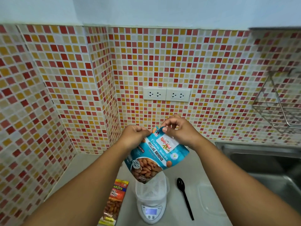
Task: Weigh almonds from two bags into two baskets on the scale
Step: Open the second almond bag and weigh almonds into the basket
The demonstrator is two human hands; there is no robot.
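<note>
- The orange almond bag lies flat on the counter at 9 o'clock of the scale.
- The left hand pinches the blue almond bag at its top edge.
- The white basket sits on the scale, under the blue almond bag.
- The right hand pinches the same top edge.
- A black spoon lies at 3 o'clock of the scale.

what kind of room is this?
Most likely a home kitchen: a steel sink set in the counter, a mosaic tile wall with sockets, and a wire rack hung beside it.

Person, two arms seen from above: left hand and right hand bare; forearms uncovered, no sleeve, ring, watch or glove worn within view.
</note>
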